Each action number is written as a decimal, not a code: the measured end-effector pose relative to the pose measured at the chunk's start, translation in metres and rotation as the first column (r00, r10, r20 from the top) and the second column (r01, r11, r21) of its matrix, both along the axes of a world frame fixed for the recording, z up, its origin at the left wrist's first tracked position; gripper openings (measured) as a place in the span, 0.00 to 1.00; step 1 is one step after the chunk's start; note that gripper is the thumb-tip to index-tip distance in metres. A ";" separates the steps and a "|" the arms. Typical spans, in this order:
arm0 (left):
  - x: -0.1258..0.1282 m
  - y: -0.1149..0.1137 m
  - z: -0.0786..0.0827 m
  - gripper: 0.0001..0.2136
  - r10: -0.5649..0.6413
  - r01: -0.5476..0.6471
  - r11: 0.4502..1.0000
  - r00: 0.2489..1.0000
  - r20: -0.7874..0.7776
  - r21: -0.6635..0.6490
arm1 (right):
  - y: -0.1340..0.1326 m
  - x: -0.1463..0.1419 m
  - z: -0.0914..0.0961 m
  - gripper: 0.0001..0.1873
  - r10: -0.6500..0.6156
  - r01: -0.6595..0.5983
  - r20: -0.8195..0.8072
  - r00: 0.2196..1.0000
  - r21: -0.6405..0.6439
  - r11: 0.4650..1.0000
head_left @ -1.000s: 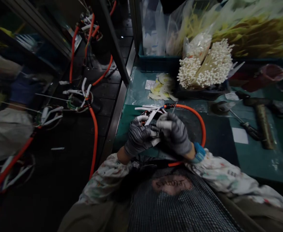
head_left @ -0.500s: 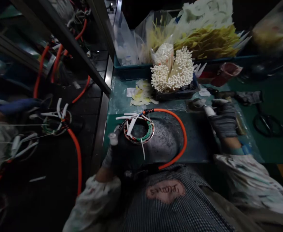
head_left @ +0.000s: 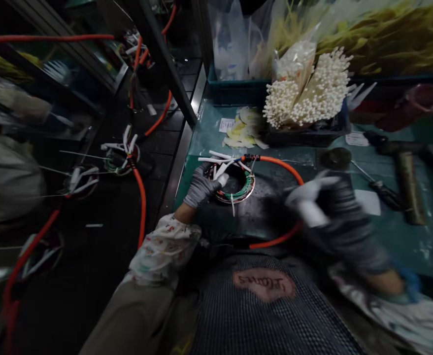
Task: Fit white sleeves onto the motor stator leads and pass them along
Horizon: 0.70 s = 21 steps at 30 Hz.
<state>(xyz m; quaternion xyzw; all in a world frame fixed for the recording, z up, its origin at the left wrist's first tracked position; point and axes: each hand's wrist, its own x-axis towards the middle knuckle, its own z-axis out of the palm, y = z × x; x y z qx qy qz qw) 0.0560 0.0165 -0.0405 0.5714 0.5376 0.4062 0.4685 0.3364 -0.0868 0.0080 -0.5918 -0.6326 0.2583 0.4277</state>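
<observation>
On the desk's (head_left: 185, 181) left, your left hand (head_left: 202, 188) holds the ring (head_left: 249, 185); by the cable (head_left: 283, 166), your right hand (head_left: 336, 214) blurs, its grip unclear.

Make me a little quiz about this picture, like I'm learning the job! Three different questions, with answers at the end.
1. Which hand is on the wound ring?
2. True or false: the screwdriver lies inside the wound ring.
3. What colour is the cable curving from the wound ring: A green, B orange, or C white?

Key: 1, the left hand. 2, false; the screwdriver lies on the table. 3, B.
</observation>
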 end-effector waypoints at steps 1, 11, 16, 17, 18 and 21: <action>0.000 -0.004 -0.002 0.26 -0.003 0.004 0.999 1.000 -0.028 0.046 | -0.010 -0.019 -0.009 0.07 0.075 -0.076 -0.023 0.997 -0.002 0.997; 0.002 -0.064 -0.014 0.29 -0.019 0.189 0.851 0.943 -0.332 0.489 | -0.051 -0.042 -0.045 0.23 0.241 -0.247 0.095 0.966 0.056 0.967; 0.001 -0.074 -0.008 0.24 -0.020 0.224 0.718 0.953 -0.302 0.659 | -0.044 -0.045 -0.025 0.15 0.240 -0.246 0.166 0.956 0.012 0.969; 0.001 -0.075 -0.008 0.23 -0.014 0.230 0.720 0.948 -0.318 0.655 | -0.043 -0.047 -0.023 0.12 0.207 -0.214 0.200 0.958 0.017 0.977; 0.001 -0.076 -0.008 0.22 -0.002 0.234 0.726 0.941 -0.338 0.647 | -0.041 -0.048 -0.021 0.08 0.179 -0.189 0.225 0.958 0.023 0.982; 0.003 -0.077 -0.011 0.22 0.048 0.206 0.752 0.931 -0.363 0.626 | -0.036 -0.049 -0.014 0.05 0.181 -0.191 0.208 0.961 0.029 0.981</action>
